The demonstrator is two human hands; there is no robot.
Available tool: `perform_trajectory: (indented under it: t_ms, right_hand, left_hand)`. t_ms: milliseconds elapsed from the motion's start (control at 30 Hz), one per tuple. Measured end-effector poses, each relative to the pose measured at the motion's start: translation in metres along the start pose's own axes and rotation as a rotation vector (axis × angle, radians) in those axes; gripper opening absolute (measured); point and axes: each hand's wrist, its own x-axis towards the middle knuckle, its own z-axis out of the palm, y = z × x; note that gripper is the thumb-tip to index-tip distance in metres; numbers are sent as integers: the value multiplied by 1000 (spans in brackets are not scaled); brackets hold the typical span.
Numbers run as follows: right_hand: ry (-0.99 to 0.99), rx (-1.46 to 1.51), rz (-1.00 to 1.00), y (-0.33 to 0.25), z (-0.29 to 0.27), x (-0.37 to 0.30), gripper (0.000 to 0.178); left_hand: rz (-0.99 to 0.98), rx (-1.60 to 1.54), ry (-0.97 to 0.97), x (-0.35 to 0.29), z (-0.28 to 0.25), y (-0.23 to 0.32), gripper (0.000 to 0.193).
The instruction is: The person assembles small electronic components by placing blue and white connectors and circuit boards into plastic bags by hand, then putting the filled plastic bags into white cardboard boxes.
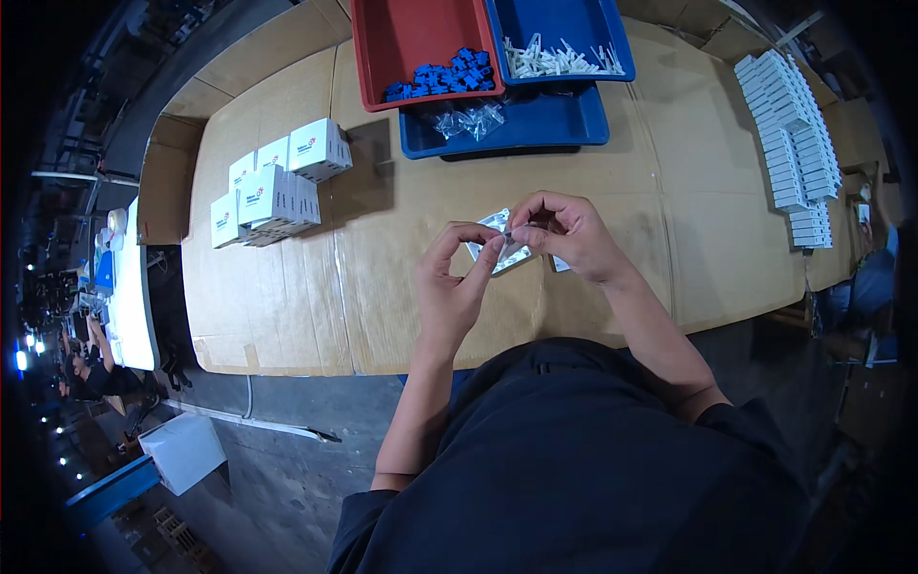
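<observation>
Over the middle of the cardboard-covered table, my left hand [453,285] and my right hand [576,241] meet at the fingertips. Thumb and forefinger of each pinch a small transparent plastic bag [506,245]; fingers partly cover it, and its contents cannot be made out. Just beneath the hands lies a white tray-like piece [516,259] with small pale parts in it, partly hidden. Another small white item [560,264] shows below my right wrist.
Beyond the hands, a red bin [421,33] holds blue plastic pieces and a blue bin [559,24] holds white sticks. A lower blue bin [550,124] contains transparent bags. White boxes [273,191] stand left; stacked white pieces [789,143] line the right. A person [94,368] is far left.
</observation>
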Motion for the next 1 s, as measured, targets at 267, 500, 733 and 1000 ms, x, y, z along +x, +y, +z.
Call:
perform_trajectory:
  t_ms: [267, 500, 733, 1000]
  right_hand:
    - [-3, -19, 3, 3, 7, 2, 10]
    - [13, -20, 83, -2, 11, 5, 9]
    - [-46, -85, -121, 6, 11, 10, 9]
    - [-48, -287, -210, 10, 4, 8, 17]
  left_hand:
    - [-5, 44, -10, -1, 0, 5, 9]
    - [-24, 39, 3, 2, -3, 4, 9]
    - [6, -76, 1, 1, -12, -19, 17]
    - [-619, -578, -81, -8, -14, -60, 24]
